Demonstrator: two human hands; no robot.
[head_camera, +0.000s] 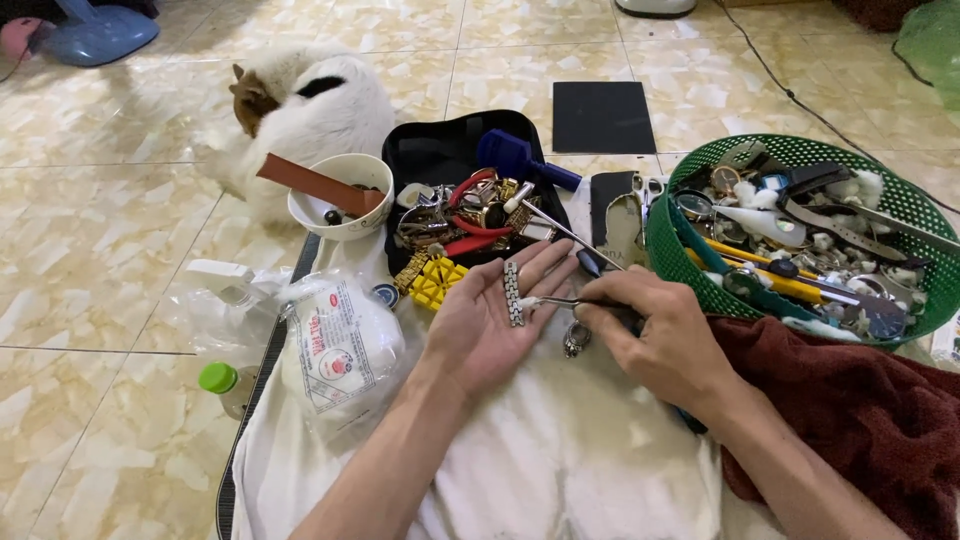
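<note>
The left hand (480, 325) lies palm up and open at the centre of the frame, fingers spread flat so that a short silver metal watch-bracelet segment (513, 293) can rest along the palm without rolling off. The right hand (655, 335), just right of centre, is closed around a thin metal tool with a white tip (545, 301), held low and nearly level like a pen; its tip touches the lower end of the bracelet segment, which suits fine work on 1 link. Both hands hover over a white cloth (560, 460) spread on the tiled floor (90, 290), likely there to catch small parts. A small dark metal piece (575, 339) lies on the cloth just below the tool.

Above the hands, at upper centre, an open black zip case (425, 160) holds red-handled pliers (470, 215), a blue-handled hammer (520, 160) and a yellow plastic block (437, 283), all within easy reach. To the right, a green plastic mesh basket (800, 150) is heaped with watch parts and straps, beside a dark red towel (860, 420). Left of the case stands a white bowl (345, 215) with a brown leather strap (310, 182) across it, and a white cat (300, 105) lies behind (its face is turned away). At lower left sit a clear plastic bag of white material (340, 350) and a green-capped bottle (222, 382).
</note>
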